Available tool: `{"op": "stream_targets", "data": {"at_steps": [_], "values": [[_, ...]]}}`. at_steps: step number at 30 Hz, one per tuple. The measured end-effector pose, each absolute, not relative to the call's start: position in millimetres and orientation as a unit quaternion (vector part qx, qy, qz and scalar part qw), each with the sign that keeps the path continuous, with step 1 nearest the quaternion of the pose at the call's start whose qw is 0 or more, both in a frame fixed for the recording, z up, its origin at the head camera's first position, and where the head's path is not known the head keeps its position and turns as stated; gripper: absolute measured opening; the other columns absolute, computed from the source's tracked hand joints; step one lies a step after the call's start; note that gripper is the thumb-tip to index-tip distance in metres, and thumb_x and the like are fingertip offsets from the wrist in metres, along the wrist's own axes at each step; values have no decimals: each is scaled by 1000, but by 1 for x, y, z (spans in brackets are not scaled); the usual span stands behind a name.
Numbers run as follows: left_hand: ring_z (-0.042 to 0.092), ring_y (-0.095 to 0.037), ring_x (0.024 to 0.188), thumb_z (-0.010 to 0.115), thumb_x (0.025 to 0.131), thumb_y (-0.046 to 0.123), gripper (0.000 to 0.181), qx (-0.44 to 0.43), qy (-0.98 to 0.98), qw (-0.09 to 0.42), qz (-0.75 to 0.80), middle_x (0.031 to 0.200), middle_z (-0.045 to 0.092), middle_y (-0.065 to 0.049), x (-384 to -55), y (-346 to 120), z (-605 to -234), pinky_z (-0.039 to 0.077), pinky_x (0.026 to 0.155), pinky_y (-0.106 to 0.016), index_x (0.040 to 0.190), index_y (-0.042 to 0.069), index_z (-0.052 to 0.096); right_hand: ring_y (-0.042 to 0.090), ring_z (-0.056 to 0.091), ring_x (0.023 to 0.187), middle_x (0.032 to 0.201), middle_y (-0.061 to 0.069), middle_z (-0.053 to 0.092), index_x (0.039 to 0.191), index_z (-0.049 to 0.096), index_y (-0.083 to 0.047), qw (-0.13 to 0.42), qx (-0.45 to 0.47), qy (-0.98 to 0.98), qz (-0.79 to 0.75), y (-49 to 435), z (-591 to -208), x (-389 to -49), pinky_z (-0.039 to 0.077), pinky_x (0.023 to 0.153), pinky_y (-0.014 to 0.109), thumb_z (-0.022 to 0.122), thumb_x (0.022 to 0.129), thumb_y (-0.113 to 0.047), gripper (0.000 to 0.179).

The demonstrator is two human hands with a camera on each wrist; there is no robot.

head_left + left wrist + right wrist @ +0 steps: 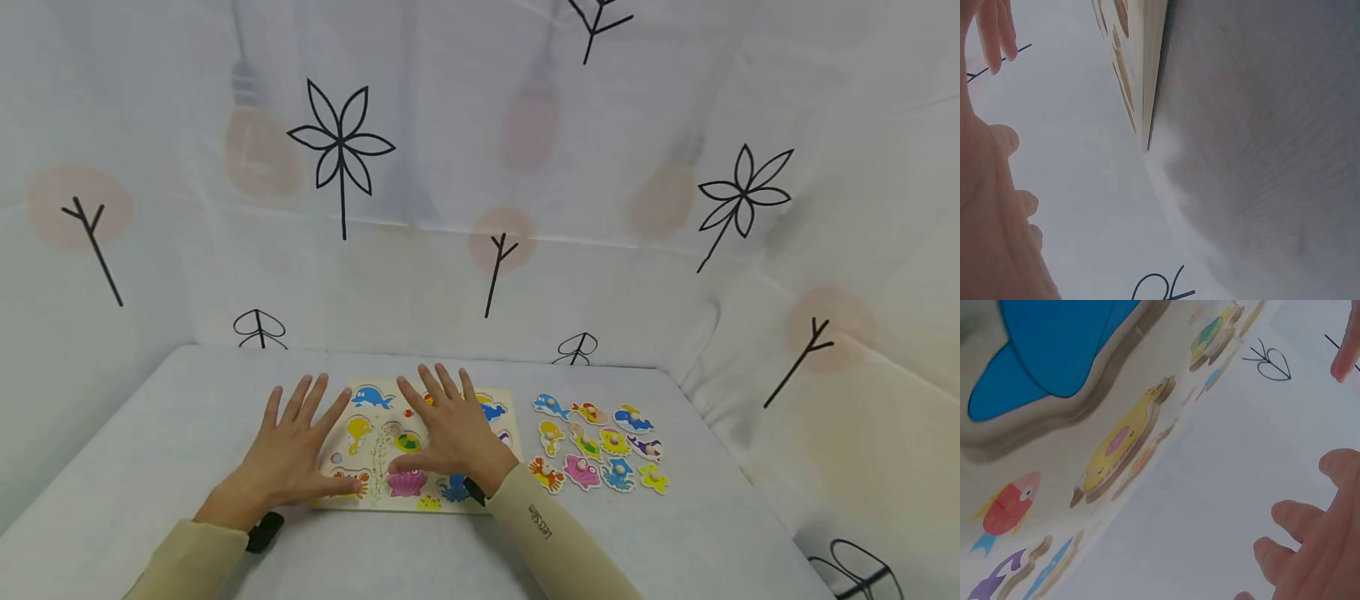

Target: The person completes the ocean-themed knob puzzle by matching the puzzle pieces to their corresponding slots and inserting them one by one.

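Note:
A wooden sea-animal puzzle board [357, 459] with shallow picture recesses lies flat on the table. My left hand [281, 458], fingers spread and straight, is at its left edge, with the thumb over the crab picture [347, 477]. Above the board's middle and right is my right hand [453, 429], also spread, hiding part of the pictures. Neither hand holds anything. In the left wrist view the board's edge [1150, 75] stands apart from the palm. The right wrist view shows the yellow fish-like recess [1116, 445] and a large blue picture [1054, 350] close up.
Right of the board lie several loose knobbed puzzle pieces, among them a blue dolphin [551, 406], a red crab [546, 474], a pink shell [582, 472], a blue octopus [618, 474] and a yellow starfish [653, 479]. A patterned white cloth [420, 283] hangs behind the white table [150, 467].

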State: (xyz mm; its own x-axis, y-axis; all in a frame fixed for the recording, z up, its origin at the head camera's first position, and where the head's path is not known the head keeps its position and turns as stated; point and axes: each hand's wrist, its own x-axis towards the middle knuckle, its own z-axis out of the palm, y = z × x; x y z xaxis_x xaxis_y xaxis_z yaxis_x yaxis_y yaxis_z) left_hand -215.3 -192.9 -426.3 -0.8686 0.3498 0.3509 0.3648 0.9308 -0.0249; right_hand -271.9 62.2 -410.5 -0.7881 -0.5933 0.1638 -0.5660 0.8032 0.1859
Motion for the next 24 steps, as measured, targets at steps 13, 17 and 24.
{"op": "stream_targets", "data": {"at_steps": [13, 17, 24], "values": [[8, -44, 142, 56, 61, 87, 122, -169, -976, 92, -99, 157, 9, -22, -212, -186, -429, 14, 110, -67, 153, 14, 23, 27, 1, 147, 161, 4, 5, 153, -6, -34, 105, 308, -945, -31, 68, -408, -276, 5, 117, 55, 32, 62, -95, 116], [12, -46, 140, 58, 59, 87, 123, -168, -976, 77, -116, 156, 13, -24, -212, -186, -430, 18, 108, -68, 152, 13, 24, 25, 0, 147, 161, 3, 6, 152, -6, -34, 98, 305, -947, -20, 71, -404, -278, 6, 118, 52, 35, 63, -94, 115], [19, -50, 137, 64, 56, 84, 129, -159, -975, 31, -153, 153, 18, -28, -214, -188, -431, 25, 106, -68, 152, 10, 22, 25, 1, 147, 160, 3, 6, 153, -2, -33, 83, 305, -949, 2, 76, -398, -278, 6, 118, 50, 39, 67, -91, 112]]}}
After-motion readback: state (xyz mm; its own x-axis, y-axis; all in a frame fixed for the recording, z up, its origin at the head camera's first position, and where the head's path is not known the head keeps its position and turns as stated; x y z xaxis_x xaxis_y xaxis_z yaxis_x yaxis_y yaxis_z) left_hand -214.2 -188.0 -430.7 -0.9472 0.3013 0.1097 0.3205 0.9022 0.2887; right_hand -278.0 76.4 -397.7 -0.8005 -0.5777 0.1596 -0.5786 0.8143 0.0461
